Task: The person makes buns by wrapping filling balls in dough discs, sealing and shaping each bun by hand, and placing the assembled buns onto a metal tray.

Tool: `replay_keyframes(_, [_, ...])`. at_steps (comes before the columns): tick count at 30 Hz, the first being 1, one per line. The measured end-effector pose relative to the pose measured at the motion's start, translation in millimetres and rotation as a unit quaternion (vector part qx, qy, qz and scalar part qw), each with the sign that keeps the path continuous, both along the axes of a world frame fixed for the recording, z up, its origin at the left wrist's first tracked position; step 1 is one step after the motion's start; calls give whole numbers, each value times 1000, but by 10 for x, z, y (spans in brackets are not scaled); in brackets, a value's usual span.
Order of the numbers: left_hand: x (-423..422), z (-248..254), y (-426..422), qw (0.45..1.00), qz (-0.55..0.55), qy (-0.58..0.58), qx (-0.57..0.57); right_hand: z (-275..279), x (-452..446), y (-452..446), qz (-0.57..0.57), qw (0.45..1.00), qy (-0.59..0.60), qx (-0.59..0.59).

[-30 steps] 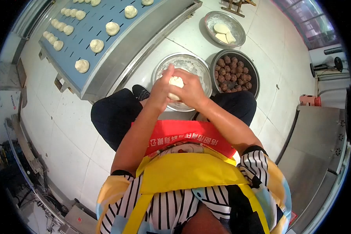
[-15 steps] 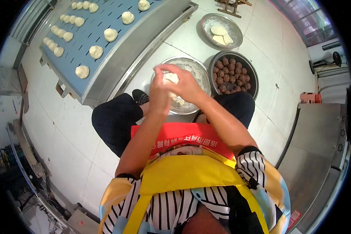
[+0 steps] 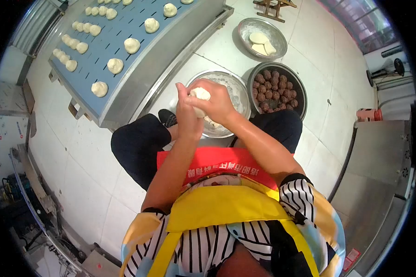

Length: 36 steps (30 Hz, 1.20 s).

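Observation:
A pale dough ball (image 3: 200, 94) is held between my two hands, above the near left part of a floured metal bowl (image 3: 233, 87). My left hand (image 3: 187, 113) supports it from the left side, its fingers partly hidden behind the dough. My right hand (image 3: 217, 102) curls round its top and right side. Some dough scraps (image 3: 211, 123) lie in the bowl below. Beside this bowl, a dark-rimmed pan (image 3: 302, 87) holds several brown balls (image 3: 275, 87). Behind it, another metal bowl (image 3: 280, 39) contains flat pale dough pieces (image 3: 259, 38).
At the upper left stands a slotted blue tray surface (image 3: 90, 57) in a metal frame (image 3: 138, 76), with several dough balls (image 3: 115, 66) in rows. A wooden stool (image 3: 273, 8) is at the top. A metal cabinet (image 3: 372, 157) stands on the right.
Both hands have shifted slightly left with the dough, and my right fingers have curled round it. The bowls and tray sit slightly differently in view.

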<state>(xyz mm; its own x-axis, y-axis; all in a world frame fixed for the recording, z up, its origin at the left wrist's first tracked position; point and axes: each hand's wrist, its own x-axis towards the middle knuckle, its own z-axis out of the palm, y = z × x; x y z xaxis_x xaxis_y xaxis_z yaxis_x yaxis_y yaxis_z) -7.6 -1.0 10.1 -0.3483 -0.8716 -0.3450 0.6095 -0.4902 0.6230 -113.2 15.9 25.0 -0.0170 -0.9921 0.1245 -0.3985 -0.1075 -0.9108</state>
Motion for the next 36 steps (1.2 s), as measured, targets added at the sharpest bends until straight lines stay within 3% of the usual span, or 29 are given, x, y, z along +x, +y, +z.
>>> replay_keyframes(1, [20, -76, -16, 999, -22, -5, -32, -33, 28, 37, -28, 999, -18, -1])
replay_keyframes(4, [227, -123, -101, 979, -173, -111, -18, -17, -73, 79, 67, 996, -28, -48])
replay_keyframes(5, [235, -125, -89, 974, -196, -110, -17, 10, -124, 75, 116, 990, -26, 80])
replay_keyframes(8, [54, -223, -41, 997, -68, -27, -36, 96, -27, 80, 18, 998, 56, 35])
replay_keyframes(9, [43, -159, -50, 997, -70, -21, -36, 29, -20, 48, 10, 999, 24, -18])
replay_keyframes(11, [219, -54, -60, 964, -179, -179, -87, -187, 17, 39, -8, 992, -44, -117])
replay_keyframes(12, [282, -27, -87, 933, -228, -255, -115, -148, -2, 46, 30, 995, -59, -72])
replay_keyframes(13, [280, -27, -70, 961, -233, -145, -26, -89, -44, 93, 68, 995, -74, -25])
replay_keyframes(14, [251, -113, -63, 972, -198, -124, -18, -41, -71, 131, 104, 990, -88, 22])
replay_keyframes(17, [99, -305, -33, 992, -104, -63, -15, -42, -29, 126, 24, 999, 2, 31])
replay_keyframes(19, [110, -177, -16, 991, -118, -56, -12, -97, 28, 138, -48, 997, 52, -39])
replay_keyframes(21, [209, -24, -8, 979, -184, -90, 10, -25, 9, 163, 23, 998, -48, -29])
replay_keyframes(23, [298, 20, -40, 962, -259, -81, 10, 48, -66, 182, 105, 989, -90, 56])
replay_keyframes(24, [312, 25, -34, 952, -297, -75, 12, 4, -70, 168, 90, 991, -75, 68])
replay_keyframes(26, [220, -227, -28, 972, -218, -80, 30, -102, -56, 134, 61, 993, -44, 91])
replay_keyframes(29, [166, -231, -20, 985, -155, -53, 46, -105, 29, 137, -9, 994, 106, 4])
replay_keyframes(30, [173, -158, -10, 987, -147, -40, 52, -91, 37, 150, 14, 999, 44, -20])
replay_keyframes(31, [254, -58, 8, 973, -206, -106, 12, -52, 38, 159, 36, 998, -20, -45])
replay_keyframes(34, [280, -11, -39, 957, -268, -106, 24, -73, -12, 143, 45, 997, -55, -22])
replay_keyframes(36, [126, -142, -8, 987, -148, -61, 11, -62, -40, 76, 17, 1000, -2, -10])
